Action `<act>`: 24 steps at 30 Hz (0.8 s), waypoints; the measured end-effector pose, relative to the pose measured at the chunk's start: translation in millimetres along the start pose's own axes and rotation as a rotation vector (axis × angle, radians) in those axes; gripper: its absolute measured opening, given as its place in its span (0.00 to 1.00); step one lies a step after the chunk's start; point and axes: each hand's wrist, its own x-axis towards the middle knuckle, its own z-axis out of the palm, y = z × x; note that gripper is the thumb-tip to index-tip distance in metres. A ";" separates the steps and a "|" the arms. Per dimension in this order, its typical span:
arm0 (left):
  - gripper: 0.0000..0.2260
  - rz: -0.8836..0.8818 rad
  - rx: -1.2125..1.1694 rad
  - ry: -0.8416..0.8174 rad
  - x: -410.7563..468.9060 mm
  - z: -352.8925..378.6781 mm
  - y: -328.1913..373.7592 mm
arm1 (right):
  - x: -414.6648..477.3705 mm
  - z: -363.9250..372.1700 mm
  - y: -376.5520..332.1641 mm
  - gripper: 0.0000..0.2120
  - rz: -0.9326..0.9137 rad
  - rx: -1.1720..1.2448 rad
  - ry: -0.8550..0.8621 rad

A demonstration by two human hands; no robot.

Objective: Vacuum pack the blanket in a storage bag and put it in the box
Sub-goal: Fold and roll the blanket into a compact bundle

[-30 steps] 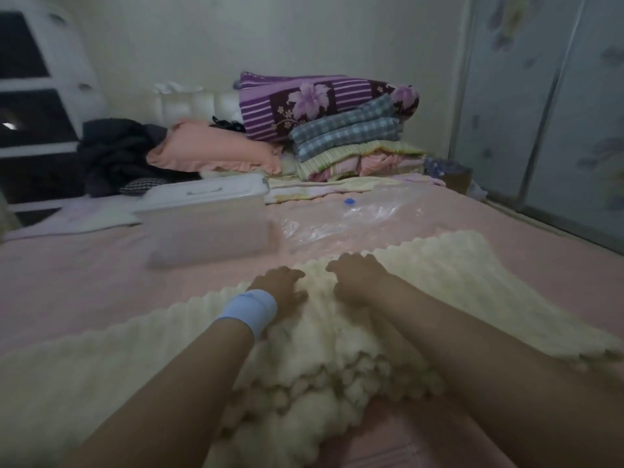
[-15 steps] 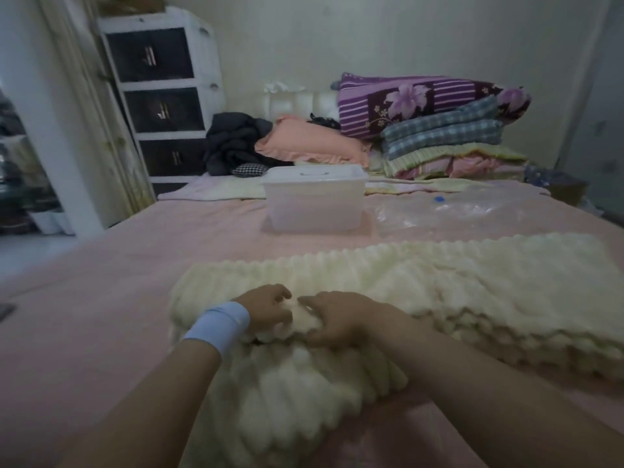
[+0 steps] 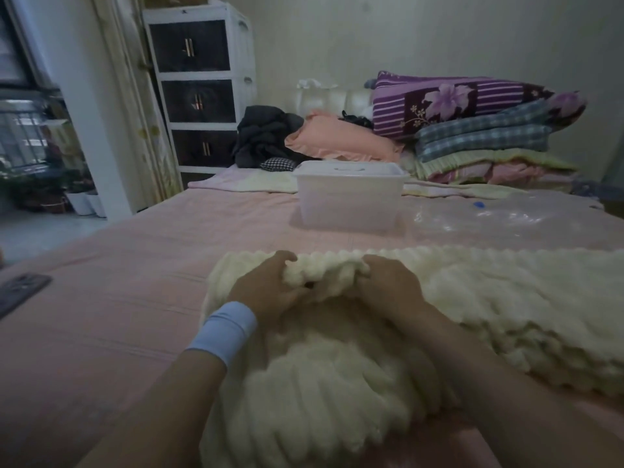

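A fluffy cream blanket (image 3: 489, 309), folded into a long band, lies across the pink bed. Its left end is bunched up in front of me. My left hand (image 3: 266, 292), with a pale blue wristband, grips a raised fold of the blanket at its far edge. Beside it my right hand (image 3: 388, 292) grips the same fold, knuckles up. Behind the blanket stands a translucent plastic box (image 3: 349, 204) with its white lid on. A clear storage bag (image 3: 506, 221) with a blue valve lies flat to the right of the box.
Pillows and folded quilts (image 3: 472, 130) are stacked at the headboard, with dark clothes (image 3: 263, 136) beside them. A white drawer cabinet (image 3: 202, 86) stands at the bed's far left corner. A dark flat object (image 3: 20, 290) lies on the bed at the left edge.
My view has swung left along the bed. Both hands slid to the blanket's left end and now lift a fold of its far edge instead of pressing flat.
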 end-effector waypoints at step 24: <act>0.03 -0.017 0.116 -0.320 -75.2 -100.1 56.3 | -52.9 -86.3 1.8 0.07 -0.299 -0.045 -0.117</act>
